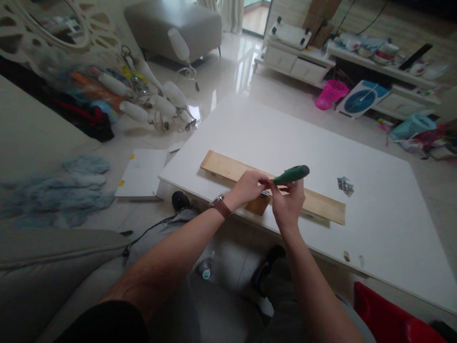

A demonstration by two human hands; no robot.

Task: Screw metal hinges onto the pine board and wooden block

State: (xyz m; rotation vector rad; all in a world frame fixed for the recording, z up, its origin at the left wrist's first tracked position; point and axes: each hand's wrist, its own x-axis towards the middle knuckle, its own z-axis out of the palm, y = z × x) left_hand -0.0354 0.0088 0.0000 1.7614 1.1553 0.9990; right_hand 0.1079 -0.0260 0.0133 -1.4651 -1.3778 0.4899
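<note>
A long, light wooden board [228, 165] lies across the white tabletop [267, 128], in front of me. My right hand [291, 202] is closed around a green-handled screwdriver [291, 175], whose dark butt end tilts up to the right. Close against it, my left hand [250, 186] has its fingertips pinched together near the lower end of the handle; what they grip is hidden. Below the fingers sits a small brown wooden block [257, 206] at the board's near side, with a bit of metal [264, 194] on top. The screwdriver's tip cannot be seen.
Several metal hinges or brackets [345, 186] lie in a pile to the right. Small pieces [346, 256] rest near the front edge. A white panel [141, 174] is on the floor at left, and a red stool [389, 314] stands at lower right.
</note>
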